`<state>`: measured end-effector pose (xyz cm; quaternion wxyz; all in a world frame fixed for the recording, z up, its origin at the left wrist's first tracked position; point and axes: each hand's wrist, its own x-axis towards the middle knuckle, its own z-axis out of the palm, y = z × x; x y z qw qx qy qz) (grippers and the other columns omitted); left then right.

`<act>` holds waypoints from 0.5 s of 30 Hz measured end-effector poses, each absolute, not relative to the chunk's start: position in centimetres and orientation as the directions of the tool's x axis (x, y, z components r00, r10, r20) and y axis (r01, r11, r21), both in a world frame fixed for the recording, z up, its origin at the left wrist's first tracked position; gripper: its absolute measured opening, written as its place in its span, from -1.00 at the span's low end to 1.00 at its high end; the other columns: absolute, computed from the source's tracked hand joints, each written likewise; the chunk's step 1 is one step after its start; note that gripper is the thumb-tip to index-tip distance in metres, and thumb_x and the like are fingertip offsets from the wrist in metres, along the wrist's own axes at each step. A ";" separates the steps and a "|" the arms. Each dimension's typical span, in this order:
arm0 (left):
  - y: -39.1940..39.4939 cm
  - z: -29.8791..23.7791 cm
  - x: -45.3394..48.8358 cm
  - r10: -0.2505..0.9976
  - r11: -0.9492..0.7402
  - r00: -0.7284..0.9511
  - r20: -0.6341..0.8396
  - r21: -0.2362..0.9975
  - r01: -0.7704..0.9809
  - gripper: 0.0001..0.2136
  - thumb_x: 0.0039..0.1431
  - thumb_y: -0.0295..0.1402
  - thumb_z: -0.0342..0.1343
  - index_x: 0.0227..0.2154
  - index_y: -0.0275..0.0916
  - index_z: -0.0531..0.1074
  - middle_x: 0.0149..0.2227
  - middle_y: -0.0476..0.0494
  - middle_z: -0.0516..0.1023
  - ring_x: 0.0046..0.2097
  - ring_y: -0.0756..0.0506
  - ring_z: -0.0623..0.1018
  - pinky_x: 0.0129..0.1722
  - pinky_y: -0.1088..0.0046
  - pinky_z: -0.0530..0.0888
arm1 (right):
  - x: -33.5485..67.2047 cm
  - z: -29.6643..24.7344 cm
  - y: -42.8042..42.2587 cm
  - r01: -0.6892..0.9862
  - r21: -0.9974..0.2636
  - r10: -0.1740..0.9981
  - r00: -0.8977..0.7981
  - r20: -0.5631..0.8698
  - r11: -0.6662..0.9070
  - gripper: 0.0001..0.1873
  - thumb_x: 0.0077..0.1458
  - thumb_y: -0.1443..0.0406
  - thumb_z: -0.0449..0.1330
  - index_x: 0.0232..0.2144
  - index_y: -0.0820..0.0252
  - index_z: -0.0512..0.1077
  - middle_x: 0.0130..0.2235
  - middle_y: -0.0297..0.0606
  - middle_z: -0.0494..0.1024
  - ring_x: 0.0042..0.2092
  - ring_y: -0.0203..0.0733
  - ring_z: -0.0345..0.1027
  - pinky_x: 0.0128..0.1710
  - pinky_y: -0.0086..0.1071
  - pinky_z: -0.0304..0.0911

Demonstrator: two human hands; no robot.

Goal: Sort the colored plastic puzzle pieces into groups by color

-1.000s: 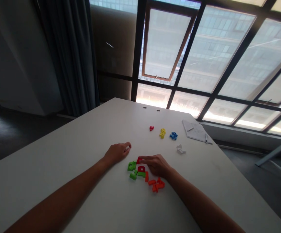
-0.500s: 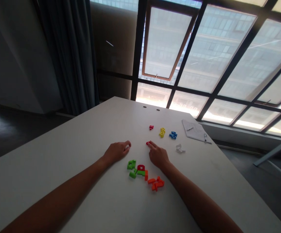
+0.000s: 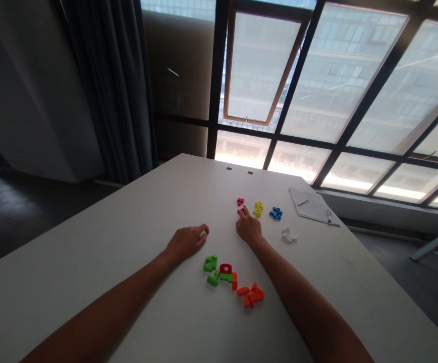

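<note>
My right hand (image 3: pixel 248 228) reaches forward over the white table (image 3: pixel 128 242), fingertips pinched on a small red piece just short of another red piece (image 3: pixel 240 201). My left hand (image 3: pixel 186 241) rests on the table in a loose fist, nothing visible in it. Near my forearms lie green pieces (image 3: pixel 210 264), a red piece (image 3: pixel 225 268) and orange pieces (image 3: pixel 252 294). A yellow piece (image 3: pixel 258 208), a blue piece (image 3: pixel 275 213) and a white piece (image 3: pixel 287 235) sit beyond and to the right of my right hand.
A sheet of paper with a pen (image 3: pixel 313 204) lies at the far right of the table. Large windows (image 3: pixel 317 75) and a dark curtain (image 3: pixel 109 91) stand behind. The table's far edge runs just past two small holes (image 3: pixel 239 170).
My right hand lifted a small red piece from the near cluster and carried it forward to the far red piece. My left hand stayed put.
</note>
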<state>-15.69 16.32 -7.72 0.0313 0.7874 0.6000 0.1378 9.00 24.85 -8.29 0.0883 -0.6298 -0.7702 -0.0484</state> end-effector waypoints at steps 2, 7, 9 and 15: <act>16.4 -7.7 -15.7 0.955 -0.277 0.243 0.172 0.222 0.935 -0.80 0.36 -0.19 -0.05 -0.10 -0.01 0.44 -0.28 -0.04 0.64 -0.33 -0.11 0.56 -0.34 0.44 0.26 | 9.1 -8.7 24.8 0.983 -0.066 0.961 -0.151 0.231 0.171 -0.51 0.34 0.27 -0.07 0.26 0.16 0.27 0.33 0.04 0.27 0.01 -0.06 0.49 -0.08 -0.30 0.35; 16.5 -7.7 -15.6 0.957 -0.274 0.241 0.161 0.229 0.934 -0.78 0.35 -0.17 -0.06 -0.09 -0.02 0.45 -0.29 -0.05 0.63 -0.32 -0.10 0.55 -0.32 0.45 0.27 | 9.4 -9.0 24.3 0.976 -0.089 0.963 -0.179 0.203 0.201 -0.54 0.37 0.27 -0.11 0.24 0.14 0.30 0.19 -0.02 0.44 0.00 -0.08 0.48 -0.08 -0.33 0.32; 16.5 -7.7 -15.6 0.958 -0.270 0.240 0.156 0.220 0.937 -0.77 0.35 -0.18 -0.06 -0.09 -0.02 0.46 -0.29 -0.05 0.63 -0.32 -0.10 0.56 -0.32 0.44 0.28 | 9.4 -8.8 24.4 0.970 -0.094 0.960 -0.204 0.191 0.225 -0.54 0.37 0.26 -0.08 0.25 0.12 0.29 0.20 -0.04 0.43 0.00 -0.08 0.48 -0.07 -0.32 0.31; 16.4 -7.5 -15.4 0.960 -0.261 0.233 0.153 0.202 0.944 -0.77 0.35 -0.20 -0.06 -0.07 -0.02 0.47 -0.26 -0.07 0.64 -0.26 -0.14 0.58 -0.30 0.41 0.33 | 9.2 -8.5 25.6 0.976 -0.101 0.973 -0.178 0.146 0.194 -0.55 0.37 0.20 -0.08 0.18 0.22 0.35 0.20 0.03 0.42 0.03 0.00 0.46 -0.07 -0.27 0.32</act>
